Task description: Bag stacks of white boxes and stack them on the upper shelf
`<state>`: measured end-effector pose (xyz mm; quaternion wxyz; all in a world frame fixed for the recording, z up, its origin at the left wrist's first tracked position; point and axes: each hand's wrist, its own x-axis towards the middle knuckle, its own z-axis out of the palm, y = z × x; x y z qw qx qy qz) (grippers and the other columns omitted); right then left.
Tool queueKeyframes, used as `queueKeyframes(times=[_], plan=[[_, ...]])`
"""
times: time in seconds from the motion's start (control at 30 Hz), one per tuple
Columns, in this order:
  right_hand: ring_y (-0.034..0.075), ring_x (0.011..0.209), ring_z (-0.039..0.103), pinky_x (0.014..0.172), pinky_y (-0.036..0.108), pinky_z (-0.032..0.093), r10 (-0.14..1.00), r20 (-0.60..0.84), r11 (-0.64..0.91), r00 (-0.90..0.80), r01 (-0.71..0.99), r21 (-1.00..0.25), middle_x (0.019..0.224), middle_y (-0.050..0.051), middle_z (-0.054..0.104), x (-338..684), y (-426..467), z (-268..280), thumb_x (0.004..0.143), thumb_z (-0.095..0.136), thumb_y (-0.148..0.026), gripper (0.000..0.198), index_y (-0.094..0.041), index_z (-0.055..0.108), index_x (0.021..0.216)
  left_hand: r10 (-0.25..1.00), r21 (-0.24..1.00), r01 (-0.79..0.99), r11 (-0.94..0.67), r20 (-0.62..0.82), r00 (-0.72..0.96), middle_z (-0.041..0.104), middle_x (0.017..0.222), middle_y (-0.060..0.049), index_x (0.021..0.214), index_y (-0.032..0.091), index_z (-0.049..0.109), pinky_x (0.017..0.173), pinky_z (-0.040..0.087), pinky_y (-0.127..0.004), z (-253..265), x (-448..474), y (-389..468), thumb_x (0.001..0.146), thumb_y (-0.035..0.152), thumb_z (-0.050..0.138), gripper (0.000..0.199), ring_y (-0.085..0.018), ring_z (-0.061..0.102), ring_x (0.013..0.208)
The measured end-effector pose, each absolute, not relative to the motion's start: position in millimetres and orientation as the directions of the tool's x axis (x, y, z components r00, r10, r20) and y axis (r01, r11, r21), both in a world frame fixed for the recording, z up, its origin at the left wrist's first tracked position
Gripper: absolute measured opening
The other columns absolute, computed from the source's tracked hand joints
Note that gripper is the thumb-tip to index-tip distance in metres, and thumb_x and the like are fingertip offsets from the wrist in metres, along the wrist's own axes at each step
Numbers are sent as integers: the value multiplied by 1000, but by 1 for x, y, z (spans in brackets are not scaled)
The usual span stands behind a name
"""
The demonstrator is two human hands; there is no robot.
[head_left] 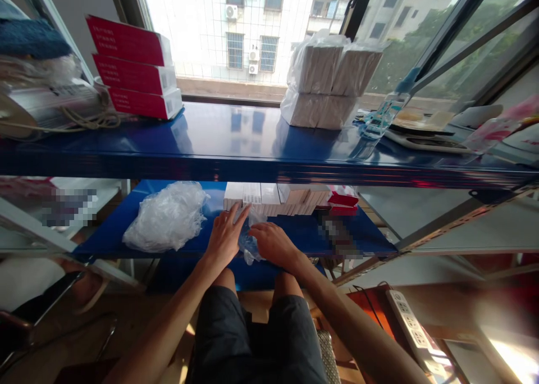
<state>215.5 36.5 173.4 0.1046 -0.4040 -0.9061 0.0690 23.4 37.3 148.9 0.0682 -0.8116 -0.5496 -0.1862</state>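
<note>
On the lower blue shelf, my left hand [224,237] has its fingers stretched out and apart, with the fingertips close to the front of a row of small white boxes [269,193]. Whether they touch the boxes I cannot tell. A crumpled clear plastic bag [249,252] lies between my two hands. My right hand [273,241] has its fingers curled closed on the bag's right side. To the left of my hands rests a big heap of clear plastic bags [166,218]. Red-and-white boxes [343,199] stand at the right end of the white row.
Overhead, the upper blue shelf [236,140] juts out above my hands. It carries stacked red boxes [135,72], plastic-wrapped grey boxes [324,86] and a clear bottle [383,114]. A power strip [410,322] lies at the lower right. Metal shelf legs [366,263] flank the space.
</note>
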Motion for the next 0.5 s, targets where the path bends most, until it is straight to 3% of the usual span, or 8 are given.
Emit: queueKeyframes(times=[0.1,0.2,0.27,0.4,0.5], plan=[[31,97,71,104,51,42,803,-58,595,-593,800,78,93,15,77,225,71,172,95,53,-12,23,-15,75,101,900,78,953,-291,361,245,15,175,-11,165,36,25,101,50,-56,154,7,41,75,-7,58,105,-45,47,137],[33,87,71,96,52,44,850,-75,525,-521,827,204,88,19,76,236,89,182,100,52,-19,26,-11,76,101,938,124,966,-225,296,180,16,175,-11,157,34,43,105,47,-65,159,-11,46,73,-1,69,95,-54,36,145],[32,92,70,87,43,48,824,-45,561,-565,802,204,94,20,75,238,94,189,96,53,-12,23,-11,75,100,924,152,946,-286,304,231,19,174,-9,148,31,57,110,42,-68,162,-13,50,74,1,71,82,-55,29,149],[28,99,67,77,34,48,670,-5,739,-743,666,102,105,17,75,235,108,184,92,51,-4,29,-16,77,98,808,131,844,-520,395,436,25,173,-6,124,24,76,122,31,-65,159,9,65,84,7,65,44,-46,22,156],[24,84,69,76,33,49,698,-13,716,-716,697,22,86,11,77,239,120,167,83,61,-4,22,-18,78,85,842,101,866,-489,314,439,32,170,-8,95,18,82,121,31,-66,142,24,80,93,22,65,18,-47,23,156]])
